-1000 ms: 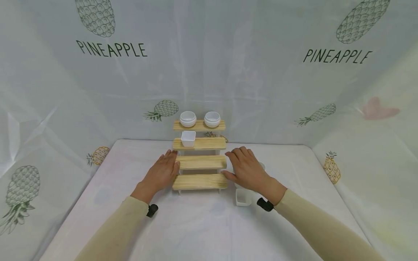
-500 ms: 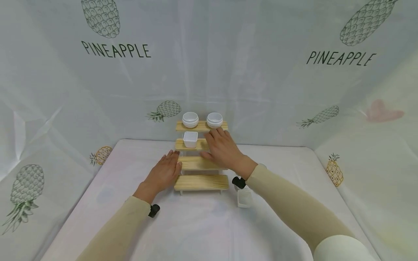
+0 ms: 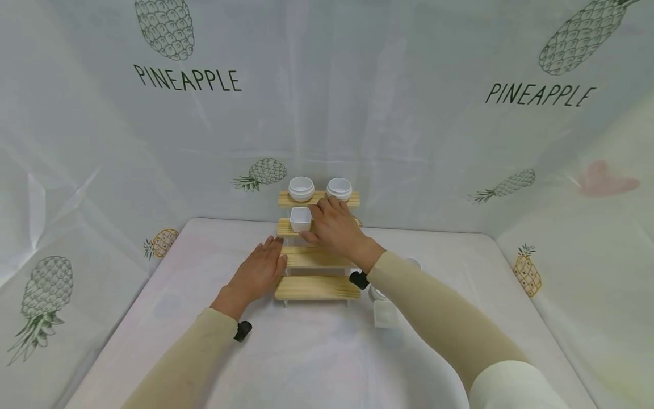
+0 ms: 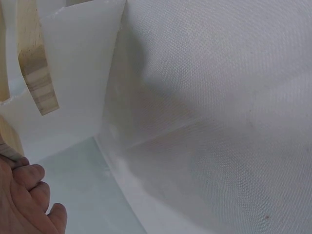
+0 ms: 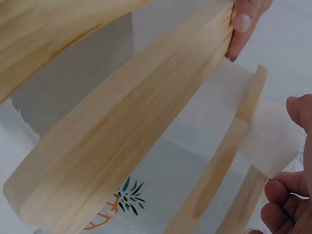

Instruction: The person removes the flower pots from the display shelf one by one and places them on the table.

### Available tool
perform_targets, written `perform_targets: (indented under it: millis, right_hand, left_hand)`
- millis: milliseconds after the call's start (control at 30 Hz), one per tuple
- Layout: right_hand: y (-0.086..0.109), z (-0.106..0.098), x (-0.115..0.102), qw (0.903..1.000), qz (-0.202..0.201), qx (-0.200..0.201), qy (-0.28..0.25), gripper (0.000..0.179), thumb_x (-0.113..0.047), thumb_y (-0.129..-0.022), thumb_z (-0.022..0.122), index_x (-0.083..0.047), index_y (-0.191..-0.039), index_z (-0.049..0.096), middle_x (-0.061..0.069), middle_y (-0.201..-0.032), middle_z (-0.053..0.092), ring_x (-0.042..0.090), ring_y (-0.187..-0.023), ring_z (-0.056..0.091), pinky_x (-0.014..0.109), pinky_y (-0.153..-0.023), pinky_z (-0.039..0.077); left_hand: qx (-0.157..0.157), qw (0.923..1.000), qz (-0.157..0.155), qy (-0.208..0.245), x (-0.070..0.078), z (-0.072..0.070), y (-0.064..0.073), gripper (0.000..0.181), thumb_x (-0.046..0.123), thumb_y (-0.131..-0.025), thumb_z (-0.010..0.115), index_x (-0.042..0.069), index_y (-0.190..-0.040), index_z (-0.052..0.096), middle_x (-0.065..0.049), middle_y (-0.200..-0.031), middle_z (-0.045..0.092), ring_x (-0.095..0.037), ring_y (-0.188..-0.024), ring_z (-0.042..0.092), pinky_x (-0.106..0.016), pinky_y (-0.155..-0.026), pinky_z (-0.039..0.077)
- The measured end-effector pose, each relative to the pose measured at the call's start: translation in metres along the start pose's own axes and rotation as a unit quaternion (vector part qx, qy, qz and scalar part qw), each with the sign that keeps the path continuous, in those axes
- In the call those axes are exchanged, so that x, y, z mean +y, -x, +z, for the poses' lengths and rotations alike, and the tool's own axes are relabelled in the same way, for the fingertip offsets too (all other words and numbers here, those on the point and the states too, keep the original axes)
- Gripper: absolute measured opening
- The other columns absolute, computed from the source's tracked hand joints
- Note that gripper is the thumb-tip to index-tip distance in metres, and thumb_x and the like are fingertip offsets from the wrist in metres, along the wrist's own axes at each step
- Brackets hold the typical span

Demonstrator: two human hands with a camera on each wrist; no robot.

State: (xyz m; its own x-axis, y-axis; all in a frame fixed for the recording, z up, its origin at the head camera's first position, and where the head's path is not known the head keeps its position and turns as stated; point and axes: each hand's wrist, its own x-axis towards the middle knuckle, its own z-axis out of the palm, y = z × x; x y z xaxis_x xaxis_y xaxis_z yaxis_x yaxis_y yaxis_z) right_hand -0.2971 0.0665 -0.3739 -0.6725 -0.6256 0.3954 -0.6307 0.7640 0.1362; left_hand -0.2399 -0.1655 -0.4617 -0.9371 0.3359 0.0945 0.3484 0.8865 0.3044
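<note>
- Left hand (image 3: 256, 270): fingers extended, touching the left side of a four-tier, pale wooden shelf (image 3: 318, 287).
- Right hand (image 3: 337, 228): thumb and fingers at a square white cup (image 3: 300, 219), second tier down; cannot tell whether the grip pinches it.

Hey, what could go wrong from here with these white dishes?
The right hand at the square white cup might nudge it off its narrow wooden shelf. It could also bump the nearby right-hand round bowl. The beige right sleeve might catch the square white dish on the table.
</note>
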Motion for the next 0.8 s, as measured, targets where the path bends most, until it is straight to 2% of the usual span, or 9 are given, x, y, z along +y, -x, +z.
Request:
perform_targets:
  millis: [300,433,567,700,800]
  right_hand:
    - [0.000,-0.010,-0.002,0.9982,0.039,-0.019,-0.043,0.053,-0.048,-0.102,0.068,-0.002,-0.126,0.069,0.014,-0.110,0.063,0.032,-0.106,0.054,0.045,-0.089,0.052]
    - [-0.001,-0.013,-0.003,0.9968,0.054,-0.037,-0.045,0.058,-0.054,-0.101,0.067,-0.002,-0.125,0.069,0.012,-0.109,0.062,0.030,-0.104,0.053,0.044,-0.089,0.052]
    - [-0.004,-0.015,-0.003,0.9969,0.053,-0.045,-0.036,0.060,-0.058,-0.101,0.065,-0.001,-0.121,0.070,0.013,-0.110,0.064,0.030,-0.104,0.053,0.045,-0.087,0.053]
    - [-0.005,-0.017,-0.003,0.9975,0.044,-0.046,-0.031,0.055,-0.052,-0.101,0.066,0.000,-0.119,0.071,0.013,-0.111,0.066,0.030,-0.105,0.055,0.044,-0.086,0.054]
    - [-0.004,-0.019,-0.001,0.9977,0.040,-0.048,-0.026,0.051,-0.049,-0.097,0.071,-0.001,-0.116,0.070,0.013,-0.110,0.066,0.030,-0.103,0.055,0.043,-0.084,0.053]
  left_hand:
    - [0.000,1.0000,0.000,-0.007,0.001,0.001,0.000,0.068,0.043,-0.117,0.020,-0.005,-0.165,0.025,-0.020,-0.172,0.029,-0.036,-0.162,0.021,-0.053,-0.133,0.020]
    - [-0.006,1.0000,-0.004,-0.006,0.002,0.000,0.000,0.068,0.043,-0.117,0.020,-0.005,-0.165,0.024,-0.020,-0.172,0.027,-0.036,-0.163,0.020,-0.053,-0.133,0.019]
    - [-0.009,0.9999,-0.006,-0.002,0.004,-0.002,0.001,0.068,0.043,-0.117,0.020,-0.005,-0.165,0.023,-0.021,-0.172,0.027,-0.036,-0.163,0.019,-0.054,-0.133,0.019]
    - [-0.009,0.9999,-0.009,-0.001,0.004,-0.003,0.002,0.068,0.043,-0.117,0.021,-0.005,-0.165,0.023,-0.021,-0.172,0.026,-0.036,-0.163,0.019,-0.054,-0.133,0.019]
    - [-0.009,0.9999,-0.011,-0.003,0.003,-0.001,0.001,0.068,0.044,-0.117,0.020,-0.004,-0.166,0.023,-0.020,-0.173,0.026,-0.035,-0.163,0.019,-0.053,-0.133,0.019]
